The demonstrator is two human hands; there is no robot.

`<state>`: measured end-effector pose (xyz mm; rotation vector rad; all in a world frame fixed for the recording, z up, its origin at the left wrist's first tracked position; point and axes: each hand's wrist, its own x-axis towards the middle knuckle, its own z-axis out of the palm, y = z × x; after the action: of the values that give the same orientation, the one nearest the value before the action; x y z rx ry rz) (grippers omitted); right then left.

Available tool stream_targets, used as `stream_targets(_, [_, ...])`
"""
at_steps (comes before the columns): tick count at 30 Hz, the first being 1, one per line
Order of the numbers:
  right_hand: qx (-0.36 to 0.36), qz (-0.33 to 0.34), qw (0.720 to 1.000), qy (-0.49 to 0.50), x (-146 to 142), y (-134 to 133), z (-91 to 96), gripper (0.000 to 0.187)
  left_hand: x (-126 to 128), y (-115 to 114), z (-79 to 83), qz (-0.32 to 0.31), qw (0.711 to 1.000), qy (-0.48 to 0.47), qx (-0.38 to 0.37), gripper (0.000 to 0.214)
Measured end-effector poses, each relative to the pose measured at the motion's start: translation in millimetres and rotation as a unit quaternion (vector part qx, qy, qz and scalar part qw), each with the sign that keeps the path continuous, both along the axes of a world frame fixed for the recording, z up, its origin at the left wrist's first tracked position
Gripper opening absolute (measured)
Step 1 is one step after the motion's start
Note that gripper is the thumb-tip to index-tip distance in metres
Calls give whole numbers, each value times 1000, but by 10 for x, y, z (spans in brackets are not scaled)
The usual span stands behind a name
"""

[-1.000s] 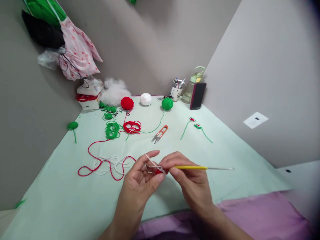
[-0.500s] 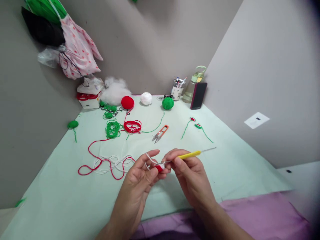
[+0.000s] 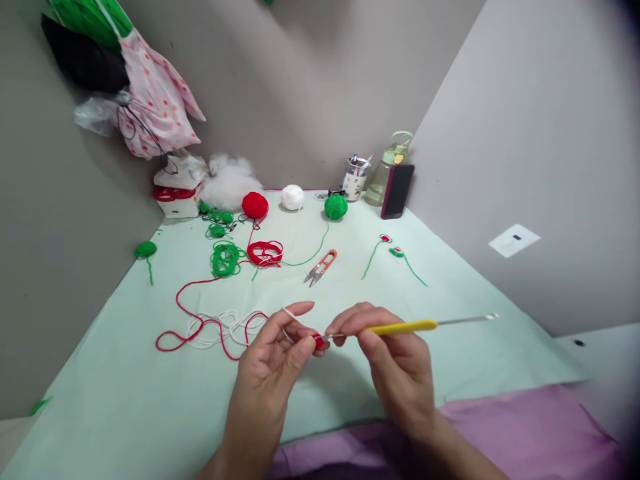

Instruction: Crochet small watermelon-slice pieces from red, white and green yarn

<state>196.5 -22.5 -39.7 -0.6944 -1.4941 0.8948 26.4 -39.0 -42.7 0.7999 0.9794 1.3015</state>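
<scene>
Between the thumb and fingers of my left hand [image 3: 275, 360] is a small red and white crochet piece [image 3: 319, 341], mostly covered by the fingertips. White yarn [image 3: 290, 313] loops over the raised index finger of that hand. My right hand [image 3: 395, 360] grips a crochet hook with a yellow handle [image 3: 405, 327]. Its left metal end meets the crochet piece; the other metal end points right. Loose white yarn [image 3: 227, 327] and a red strand [image 3: 203, 321] lie on the table left of my left hand.
Orange thread snips [image 3: 321, 268] lie beyond my hands. Red [image 3: 255, 205], white [image 3: 293, 197] and green [image 3: 336, 207] yarn balls stand farther back. Two small crochet pieces with green tails [image 3: 397, 252] lie at right, before a phone [image 3: 398, 192] and a bottle [image 3: 380, 180].
My right hand has shifted right, and the hook has swung flatter, with more of its far metal end showing. My left hand has turned slightly, and less white shows on the crochet piece.
</scene>
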Motion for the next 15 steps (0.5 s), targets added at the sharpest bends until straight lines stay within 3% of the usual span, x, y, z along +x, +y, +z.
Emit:
stream_targets(4, [121,-31,987,-102,4,-37,73,23,-16,-3,-36,8,1000,26,7,32])
stream_targets(9, [237,-78,944,-217,-2,-59,70,21,8,-4,-72,54,997,46,17,39])
stream_targets(15, [260,-107,923,-262,-9,-73,-61,25,24,-24,2,55,998,12,7,51])
